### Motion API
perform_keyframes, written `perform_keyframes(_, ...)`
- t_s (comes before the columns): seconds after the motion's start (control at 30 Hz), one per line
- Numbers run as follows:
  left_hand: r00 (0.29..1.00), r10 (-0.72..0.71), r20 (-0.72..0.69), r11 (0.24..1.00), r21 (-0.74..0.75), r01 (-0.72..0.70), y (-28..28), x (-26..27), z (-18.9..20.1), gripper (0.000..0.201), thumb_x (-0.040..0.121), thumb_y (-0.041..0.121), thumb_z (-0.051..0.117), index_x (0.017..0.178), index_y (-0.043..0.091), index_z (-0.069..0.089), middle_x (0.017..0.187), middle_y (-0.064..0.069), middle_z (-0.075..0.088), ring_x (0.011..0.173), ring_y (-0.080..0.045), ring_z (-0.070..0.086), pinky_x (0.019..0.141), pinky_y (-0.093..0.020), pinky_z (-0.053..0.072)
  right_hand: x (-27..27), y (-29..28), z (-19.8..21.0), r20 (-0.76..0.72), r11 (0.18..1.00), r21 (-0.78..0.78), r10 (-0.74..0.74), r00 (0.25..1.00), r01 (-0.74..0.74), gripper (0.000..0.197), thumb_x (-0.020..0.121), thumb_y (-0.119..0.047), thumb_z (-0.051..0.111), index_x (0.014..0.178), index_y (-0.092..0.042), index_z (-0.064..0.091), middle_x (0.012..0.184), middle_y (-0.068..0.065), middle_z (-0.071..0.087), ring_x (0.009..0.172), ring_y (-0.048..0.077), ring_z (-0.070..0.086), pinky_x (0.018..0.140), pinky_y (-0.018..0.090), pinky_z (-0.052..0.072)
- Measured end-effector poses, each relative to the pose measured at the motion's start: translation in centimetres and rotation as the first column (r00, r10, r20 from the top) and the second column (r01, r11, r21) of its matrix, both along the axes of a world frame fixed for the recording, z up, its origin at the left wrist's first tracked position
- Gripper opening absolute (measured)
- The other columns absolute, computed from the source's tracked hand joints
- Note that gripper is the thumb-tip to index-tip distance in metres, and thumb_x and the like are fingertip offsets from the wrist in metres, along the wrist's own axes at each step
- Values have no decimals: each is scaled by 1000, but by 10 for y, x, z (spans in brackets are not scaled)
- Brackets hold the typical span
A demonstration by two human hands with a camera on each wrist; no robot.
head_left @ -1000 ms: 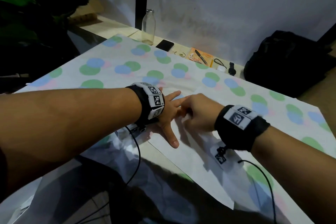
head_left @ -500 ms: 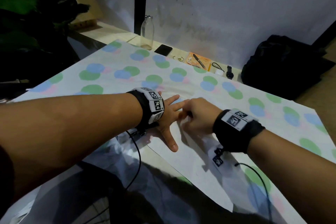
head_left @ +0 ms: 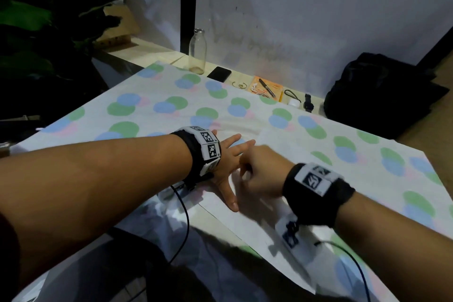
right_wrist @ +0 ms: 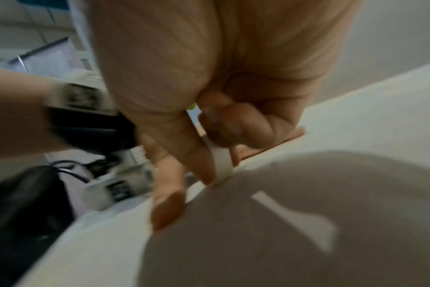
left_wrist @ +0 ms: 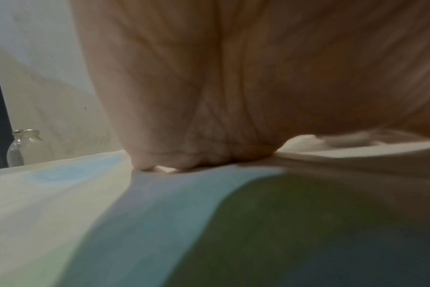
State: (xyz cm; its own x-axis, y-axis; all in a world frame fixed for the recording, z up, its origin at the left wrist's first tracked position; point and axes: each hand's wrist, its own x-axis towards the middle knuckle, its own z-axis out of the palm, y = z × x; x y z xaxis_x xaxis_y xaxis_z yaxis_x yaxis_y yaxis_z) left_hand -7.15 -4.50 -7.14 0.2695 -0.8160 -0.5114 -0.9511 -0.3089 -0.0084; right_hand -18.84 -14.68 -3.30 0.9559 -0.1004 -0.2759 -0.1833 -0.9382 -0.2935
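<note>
Before pressing any crease, treat the table point(head_left: 218, 225) as the backing and the dotted wrapping paper point(head_left: 171, 105) as one taut plane, spread flat across it and reaching almost to the glass bottle point(head_left: 197, 54) at the far side. Judge the step as folding the white-backed flap point(head_left: 255, 235), already turned over the near part of the sheet, and fixing its edge. Leave the left hand point(head_left: 226, 167) in place: flat, fingers straight, thumb splayed, palm bearing down on the paper at the flap's left border as an anchor against sliding. Give the fine work to the right hand point(head_left: 262, 171), curled just beside it and touching its fingers. Note from the right wrist view the fingers point(right_wrist: 199, 159) pinching a narrow white strip point(right_wrist: 222, 162), either the flap's turned edge or tape, too blurred to settle. Draw that strip low and straight along the border, never upward, to avoid puckering or tearing. Line up first, then rub down from the anchored end outward.
</note>
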Motion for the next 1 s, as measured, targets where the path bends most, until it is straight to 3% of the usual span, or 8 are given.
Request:
perform_keyframes(0.1,1000,2,-13,1000,-3,-2,1,0,2,138,54,90,68,157,46,-14,160,13,-40,149,-27,-34,112,-77,-6,-2,-3,-2,38,998,1,-67,997,67,12,81,-19,66,71,-14,67,72,1,66,67,19,64,60,29,54)
perform_keyframes(0.23,1000,6,-20,1000,-5,-6,1,4,-1,145,51,94,65,152,46,-26,160,15,-38,150,-28,-31,111,-78,-6,16,-28,-6,77,972,-42,-227,971,230,17,76,-21,71,76,-4,68,77,12,69,71,26,67,52,24,42)
perform_keyframes(0.37,999,8,-39,1000,-14,-9,3,3,1,144,53,93,67,153,46,-27,160,14,-38,149,-25,-35,114,-72,-10,0,-50,16,162,959,45,-284,945,280,22,82,-36,77,81,-17,66,79,-2,63,72,18,61,60,27,44)
perform_keyframes(0.47,998,7,-65,999,-32,-9,5,5,-1,143,51,94,66,150,52,-27,159,17,-38,148,-24,-35,113,-72,-11,-29,-70,25,213,933,-92,-323,922,348,17,90,-36,69,81,-26,58,87,-5,64,82,18,61,66,30,45)
perform_keyframes(0.53,997,5,-77,999,-33,-8,6,5,0,142,50,96,65,149,53,-27,159,19,-39,148,-23,-35,112,-72,-12,-49,-67,14,142,928,-150,-320,937,340,14,92,-36,64,85,-26,57,96,-2,65,89,21,61,71,33,46)
perform_keyframes(0.6,996,-1,-89,1000,-22,-1,6,5,4,139,52,97,62,149,53,-28,158,20,-40,148,-23,-35,112,-72,-14,-63,-53,1,78,936,-95,-333,940,339,12,93,-34,59,92,-23,58,99,0,66,88,21,60,71,32,43)
perform_keyframes(0.83,993,24,-112,996,-84,-34,23,-1,17,113,82,84,49,155,41,-26,163,13,-33,153,-19,-23,115,-72,-9,-63,-39,-8,122,942,-47,-323,938,331,12,95,-27,52,100,-18,57,99,4,68,87,25,61,72,33,47)
perform_keyframes(1.0,997,28,-74,999,-39,-31,30,23,12,126,68,93,54,151,47,-29,160,9,-39,154,-30,-22,118,-71,-1,-62,-39,-7,120,971,-31,-231,965,236,18,93,-28,53,105,-17,60,102,2,68,91,25,62,78,35,50)
